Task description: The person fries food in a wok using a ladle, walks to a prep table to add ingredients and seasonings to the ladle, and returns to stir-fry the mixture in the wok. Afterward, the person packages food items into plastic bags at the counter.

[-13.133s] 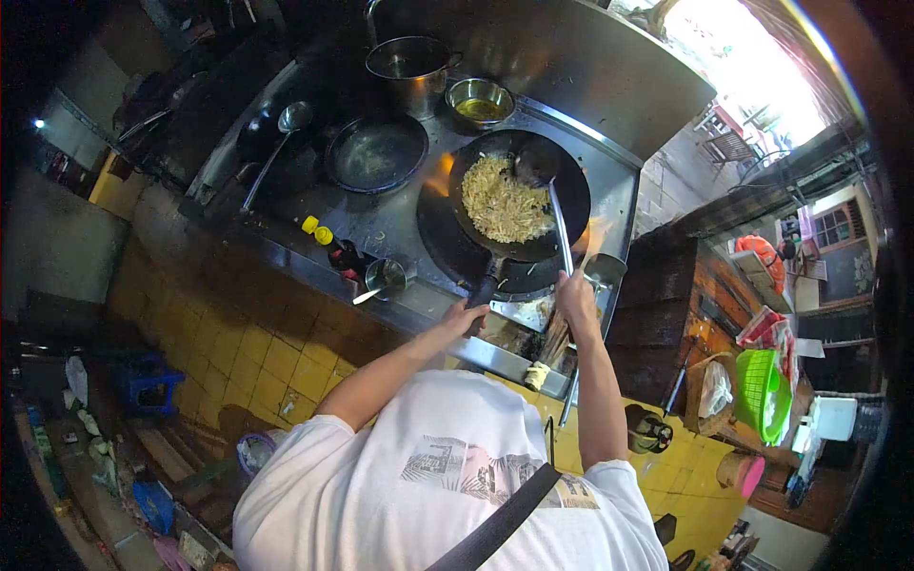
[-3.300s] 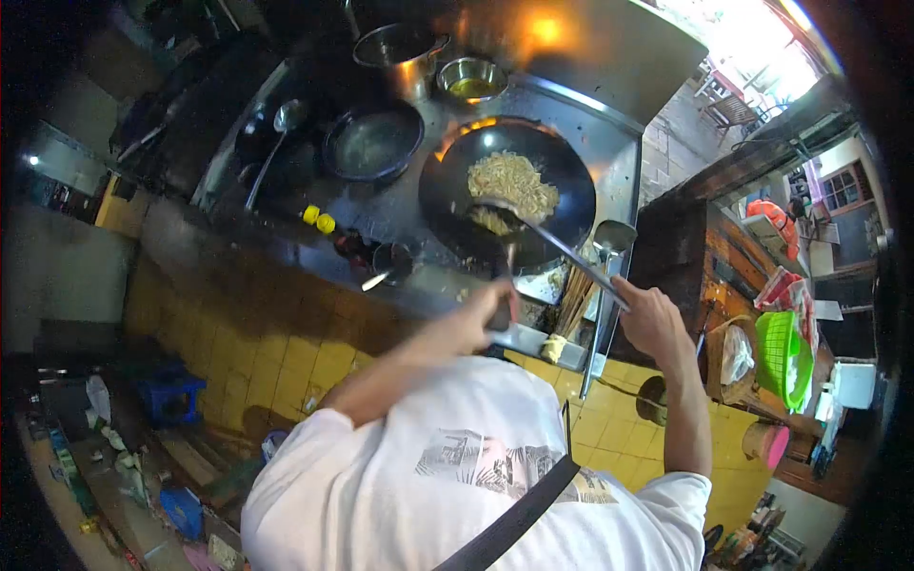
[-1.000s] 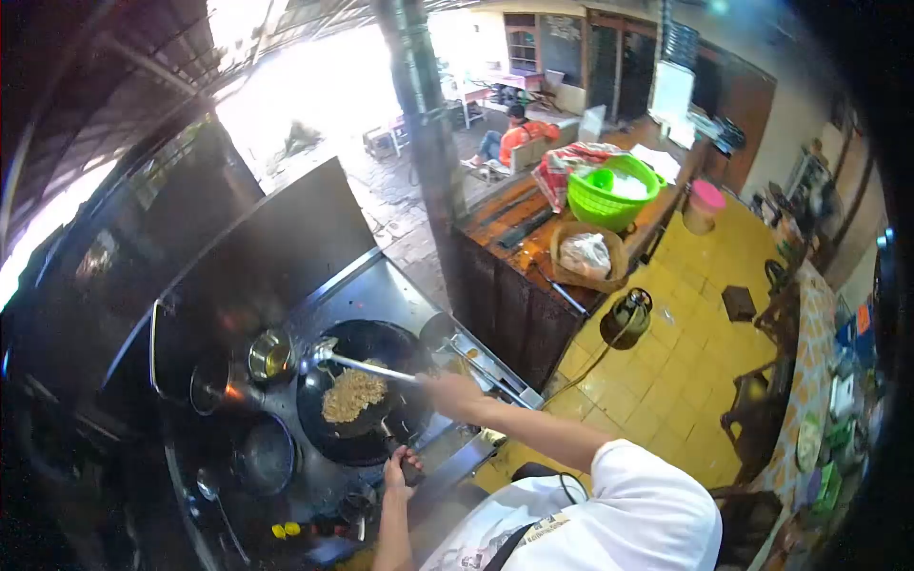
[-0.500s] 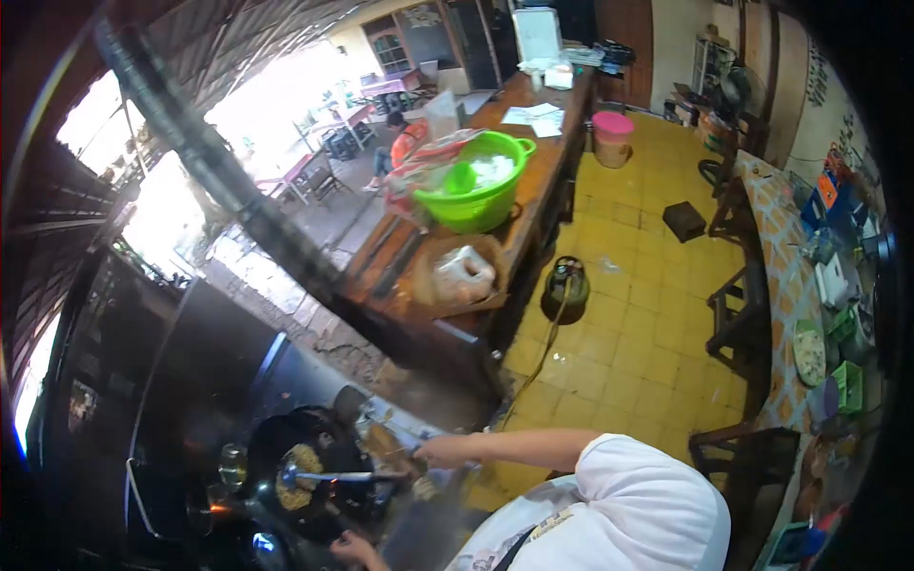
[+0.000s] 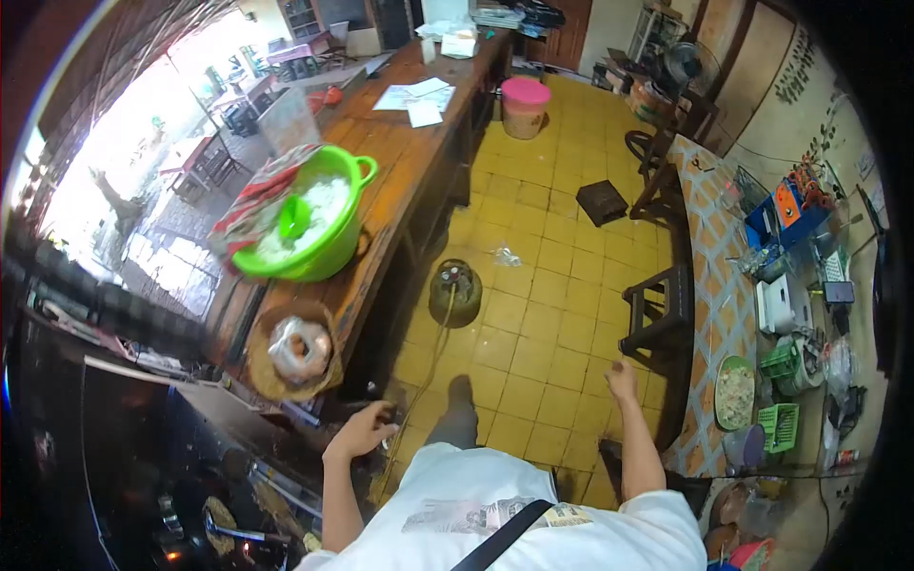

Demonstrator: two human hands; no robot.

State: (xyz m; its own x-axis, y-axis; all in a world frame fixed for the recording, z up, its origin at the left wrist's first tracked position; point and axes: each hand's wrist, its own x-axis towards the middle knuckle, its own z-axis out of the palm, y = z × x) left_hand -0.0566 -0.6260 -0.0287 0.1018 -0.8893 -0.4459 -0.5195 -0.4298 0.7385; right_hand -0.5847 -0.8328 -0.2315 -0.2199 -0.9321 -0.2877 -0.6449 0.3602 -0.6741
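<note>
My left hand (image 5: 360, 430) hangs in front of me beside the near end of the wooden counter, its fingers loosely bent and apart. No object shows in its grasp. My right hand (image 5: 622, 380) is held out over the yellow floor, near a dark wooden stool (image 5: 659, 309); its fingers are slightly curled and apart, with nothing visible in them. At lower left, a long-handled metal ladle (image 5: 224, 529) lies in a dark wok with food (image 5: 218, 512), away from both hands. A bag-wrapped bundle in a brown basket (image 5: 300, 350) sits on the counter above my left hand.
A green basin (image 5: 324, 252) stands on the wooden counter (image 5: 381, 152). A gas cylinder (image 5: 455, 293) with a hose stands on the floor ahead. Further off are a dark block (image 5: 602, 203) and a pink-lidded bucket (image 5: 525, 107). A tiled table (image 5: 706, 314) runs along the right.
My view has swung right, from the stove toward the aisle. Both hands have left the wok area, where my right was by the ladle's handle, and now hang apart in front of me.
</note>
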